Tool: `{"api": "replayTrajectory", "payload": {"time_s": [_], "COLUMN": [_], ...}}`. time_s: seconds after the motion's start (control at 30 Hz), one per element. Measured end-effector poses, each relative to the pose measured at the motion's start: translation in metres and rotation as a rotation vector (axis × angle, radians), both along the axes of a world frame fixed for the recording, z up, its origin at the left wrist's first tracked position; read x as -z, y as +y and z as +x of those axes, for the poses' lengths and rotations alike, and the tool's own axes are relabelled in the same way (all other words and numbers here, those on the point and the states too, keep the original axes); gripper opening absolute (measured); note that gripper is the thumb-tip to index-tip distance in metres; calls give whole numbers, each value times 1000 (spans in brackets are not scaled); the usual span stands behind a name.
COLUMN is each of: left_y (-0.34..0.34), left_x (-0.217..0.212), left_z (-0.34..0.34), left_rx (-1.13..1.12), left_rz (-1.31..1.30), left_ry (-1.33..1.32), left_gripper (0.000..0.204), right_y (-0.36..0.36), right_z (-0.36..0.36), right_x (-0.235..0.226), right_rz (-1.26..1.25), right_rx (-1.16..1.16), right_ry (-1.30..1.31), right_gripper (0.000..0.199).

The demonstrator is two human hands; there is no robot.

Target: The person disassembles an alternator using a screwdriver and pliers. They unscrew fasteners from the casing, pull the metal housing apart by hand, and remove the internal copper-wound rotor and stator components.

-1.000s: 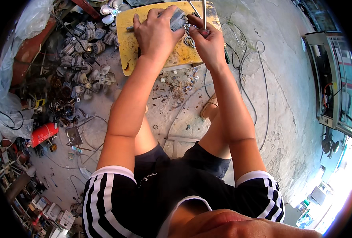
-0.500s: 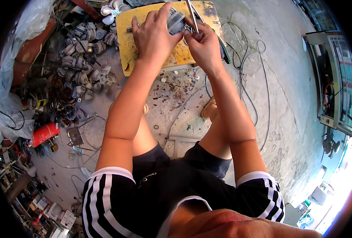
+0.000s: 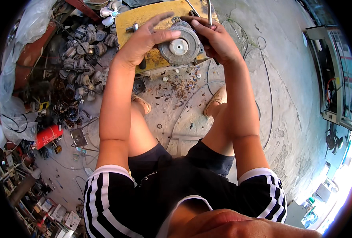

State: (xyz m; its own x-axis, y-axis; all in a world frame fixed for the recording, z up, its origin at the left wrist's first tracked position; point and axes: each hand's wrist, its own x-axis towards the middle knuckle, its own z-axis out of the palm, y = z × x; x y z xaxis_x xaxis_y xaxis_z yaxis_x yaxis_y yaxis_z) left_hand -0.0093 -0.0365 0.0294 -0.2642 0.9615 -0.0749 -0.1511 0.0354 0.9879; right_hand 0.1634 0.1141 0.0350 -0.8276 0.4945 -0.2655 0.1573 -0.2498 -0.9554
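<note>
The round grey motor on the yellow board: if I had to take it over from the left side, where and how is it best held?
Grip the round grey motor by its outer rim, coming from its left edge. The left hand already cups that side, thumb across the flat face. That keeps clear of the pale centre hub and of the right hand, which works a thin metal tool at the right edge. The rim probably gives the steadiest hold.

I count one round motor (image 3: 180, 47) in my grip, one screwdriver (image 3: 209, 14), one red canister (image 3: 48, 136), two sandals (image 3: 215, 101).
</note>
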Motion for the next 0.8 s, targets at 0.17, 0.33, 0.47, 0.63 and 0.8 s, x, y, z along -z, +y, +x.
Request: {"api": "replayTrajectory", "payload": {"time_s": [0.17,0.33,0.47,0.63,0.8], "left_y": [12,21,30,33,32], "left_x": [6,30,44,54,55], "left_z": [13,9,3,-4,-14], "left_rx": [45,46,160,478,361], "left_rz": [-103,-139,3,156,154], "left_ry": [-206,-461,-826,-1300,-1244], "left_gripper": [68,64,64,53,60], "right_y": [11,18,31,17,11], "right_z": [2,2,7,5,5], "right_x": [16,22,30,14,8], "right_rz": [-127,-263,-396,-249,145], "right_rx": [16,33,-35,68,126], "right_ry": [-48,-11,47,-30,-192], "right_gripper": [24,14,21,13,19]}}
